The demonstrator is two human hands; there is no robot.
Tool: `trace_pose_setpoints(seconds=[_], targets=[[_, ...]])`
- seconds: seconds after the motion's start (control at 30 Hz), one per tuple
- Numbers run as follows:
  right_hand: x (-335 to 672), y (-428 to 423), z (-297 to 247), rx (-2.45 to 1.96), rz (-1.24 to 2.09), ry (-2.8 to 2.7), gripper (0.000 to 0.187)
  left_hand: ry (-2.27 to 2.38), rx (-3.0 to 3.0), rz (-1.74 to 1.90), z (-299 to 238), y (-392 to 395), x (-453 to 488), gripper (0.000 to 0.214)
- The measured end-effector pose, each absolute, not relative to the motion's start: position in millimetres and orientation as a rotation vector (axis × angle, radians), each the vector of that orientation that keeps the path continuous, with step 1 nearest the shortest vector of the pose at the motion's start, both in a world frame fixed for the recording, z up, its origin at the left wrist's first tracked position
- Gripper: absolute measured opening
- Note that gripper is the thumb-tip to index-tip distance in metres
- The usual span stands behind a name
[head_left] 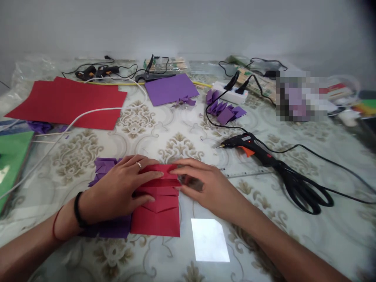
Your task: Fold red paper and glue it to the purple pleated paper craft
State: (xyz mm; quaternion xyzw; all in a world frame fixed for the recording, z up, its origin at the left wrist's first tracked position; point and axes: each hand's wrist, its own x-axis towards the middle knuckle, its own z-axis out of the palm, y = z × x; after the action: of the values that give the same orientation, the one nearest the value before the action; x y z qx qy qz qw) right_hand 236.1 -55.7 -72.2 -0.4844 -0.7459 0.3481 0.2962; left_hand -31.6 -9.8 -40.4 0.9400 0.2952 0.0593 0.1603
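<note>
1. Pressing one red folded paper (155,223), left of one glue gun (260,152), under spread left hand (126,180).
2. Touching its edge with right hand (213,184), thumb and fingers parted.
3. Partly hiding purple folded paper (116,231), farther left; cannot count pieces.

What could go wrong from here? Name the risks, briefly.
The glue gun shows a red light, so it may be hot; the right hand could brush its nozzle. The left hand reaches across the folded purple paper and might crush its folds. The red paper could crease askew if either hand slips.
</note>
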Motion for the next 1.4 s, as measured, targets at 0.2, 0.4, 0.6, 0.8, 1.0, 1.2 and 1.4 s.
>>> trace_pose_setpoints(seconds=[0.2, 0.4, 0.6, 0.8, 1.0, 1.2, 1.4], targets=[[233, -55, -75, -1.273, 0.784, -1.91, 0.018, 0.841, 2.644, 0.224, -49, -11, -30, 0.065], [236, -53, -74, -1.347, 0.722, -1.841, 0.012, 0.927, 2.638, 0.296, -48, -19, -28, 0.09], [235, -53, -72, -1.374, 0.845, -1.837, 0.012, 1.032, 2.698, 0.284, -43, -27, -40, 0.103], [231, -56, -67, -1.381, 0.81, -1.949, 0.013, 1.061, 2.662, 0.268, -50, -31, -42, 0.093], [226, -64, -69, -1.4, 0.696, -1.991, 0.015, 1.004, 2.606, 0.35, -51, -29, -43, 0.068], [227, -67, -69, -1.408, 0.717, -2.007, 0.012, 0.99, 2.574, 0.356, -51, -26, -41, 0.058], [225, -71, -67, -1.391, 0.72, -2.04, 0.02, 0.985, 2.584, 0.317, -50, -24, -42, 0.055]])
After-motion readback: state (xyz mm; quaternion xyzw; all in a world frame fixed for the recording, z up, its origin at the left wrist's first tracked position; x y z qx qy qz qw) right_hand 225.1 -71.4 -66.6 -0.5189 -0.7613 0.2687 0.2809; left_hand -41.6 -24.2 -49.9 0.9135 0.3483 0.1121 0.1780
